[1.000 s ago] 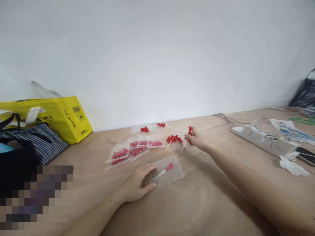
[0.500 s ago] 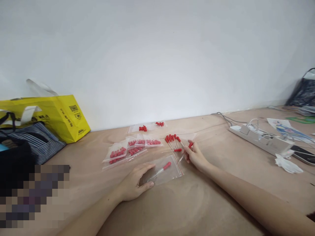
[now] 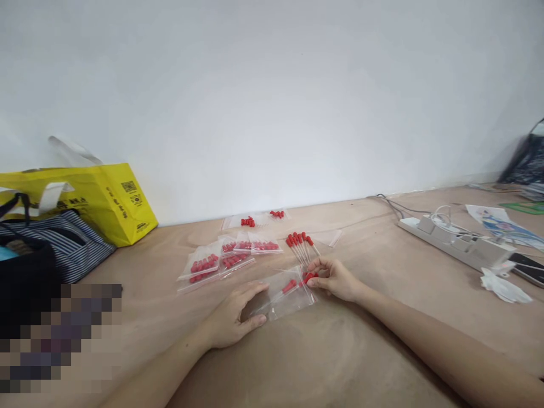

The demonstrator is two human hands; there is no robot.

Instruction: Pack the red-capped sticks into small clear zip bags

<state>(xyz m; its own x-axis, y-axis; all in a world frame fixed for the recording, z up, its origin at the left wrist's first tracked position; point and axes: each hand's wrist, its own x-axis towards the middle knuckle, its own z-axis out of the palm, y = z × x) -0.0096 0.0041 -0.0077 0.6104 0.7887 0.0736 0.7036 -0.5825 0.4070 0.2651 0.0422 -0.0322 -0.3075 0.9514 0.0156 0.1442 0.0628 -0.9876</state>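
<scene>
A clear zip bag [image 3: 293,304] lies flat between my hands, with one red-bulbed glass dropper [image 3: 289,285] inside it. My left hand [image 3: 232,314] curves around the bag's left end, thumb along the near edge and fingers along the far edge. At the right, open-looking end, my right hand [image 3: 335,279] pinches a dropper [image 3: 307,277] by its red bulb, its stem pointing left into or over the bag; which one I cannot tell. Just beyond my right hand, several loose droppers [image 3: 297,241] fan out, bulbs away from me.
Filled bags of droppers [image 3: 204,265] lie to the left, and more red-bulbed pieces [image 3: 247,221] rest near the wall. A yellow bag [image 3: 123,209] and a striped bag [image 3: 80,243] stand at left. A power strip [image 3: 450,241] with cables and a crumpled white glove-like item [image 3: 504,286] sit at right.
My right hand has moved left and nearer to me, carrying the dropper from beside the loose ones to the bag's right end. My left hand has stayed in place.
</scene>
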